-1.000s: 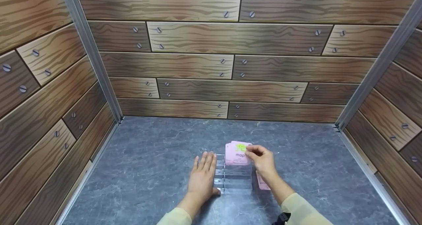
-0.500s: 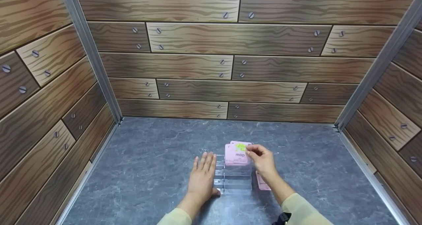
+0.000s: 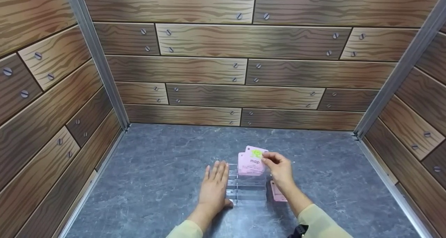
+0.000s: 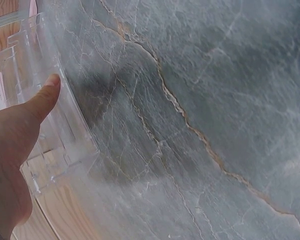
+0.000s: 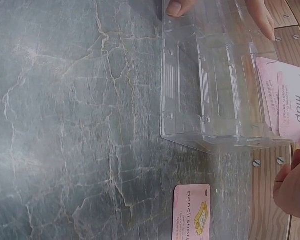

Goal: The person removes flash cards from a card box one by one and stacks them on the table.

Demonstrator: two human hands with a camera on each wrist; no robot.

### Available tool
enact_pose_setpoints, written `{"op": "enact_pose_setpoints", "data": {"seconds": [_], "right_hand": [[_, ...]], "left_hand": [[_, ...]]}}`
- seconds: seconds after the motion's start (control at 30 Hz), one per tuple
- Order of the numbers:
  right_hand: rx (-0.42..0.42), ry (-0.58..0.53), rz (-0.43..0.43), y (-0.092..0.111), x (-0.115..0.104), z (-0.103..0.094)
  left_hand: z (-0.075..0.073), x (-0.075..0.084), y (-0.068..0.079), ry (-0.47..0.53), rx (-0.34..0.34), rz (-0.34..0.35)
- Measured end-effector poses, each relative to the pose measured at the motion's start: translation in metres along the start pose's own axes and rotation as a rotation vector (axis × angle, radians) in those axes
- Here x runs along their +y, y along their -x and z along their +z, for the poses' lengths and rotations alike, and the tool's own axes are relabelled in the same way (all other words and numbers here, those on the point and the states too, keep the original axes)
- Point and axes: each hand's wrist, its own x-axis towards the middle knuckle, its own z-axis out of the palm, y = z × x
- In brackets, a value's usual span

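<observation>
A clear plastic tiered rack (image 3: 251, 193) stands on the grey marbled tabletop. My left hand (image 3: 213, 188) lies along its left side with fingers straight; in the left wrist view the thumb (image 4: 49, 92) rests at the rack's front. With thumb and forefinger, my right hand (image 3: 281, 171) pinches the right edge of a pink flash card (image 3: 254, 162) printed "map" with a green picture. This card sits slightly tilted at the rack's rear tier. Another pink card (image 5: 270, 92) is partly covered by it, as the right wrist view shows.
A pink pencil sharpener card (image 5: 192, 212) lies flat on the table, right of the rack and partly under my right forearm in the head view. Wood-plank-patterned panels (image 3: 202, 69) enclose the table at the back and both sides, with metal posts (image 3: 99, 62) at the corners.
The map card has risen a little and tilted, standing out more above the card beside it. My right hand has shifted slightly right with it. The left hand has stayed in place.
</observation>
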Motion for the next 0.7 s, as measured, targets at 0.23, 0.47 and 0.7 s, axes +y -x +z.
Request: {"op": "enact_pose_setpoints", "data": {"seconds": [0.23,0.47,0.7], "right_hand": [[0.010,-0.012,-0.006,-0.0016,-0.0021,0.0000],[-0.008,-0.012,0.015,-0.0033,-0.0100,-0.0045],[0.014,-0.005,-0.012,-0.0096,-0.0076,-0.0074]], "left_hand": [[-0.0006,-0.0002,0.0002,-0.004,-0.004,0.005],[0.0006,0.0007,0.0003,-0.003,0.006,-0.004],[0.0002,0.0014,0.0002,0.000,-0.006,-0.008]]}}
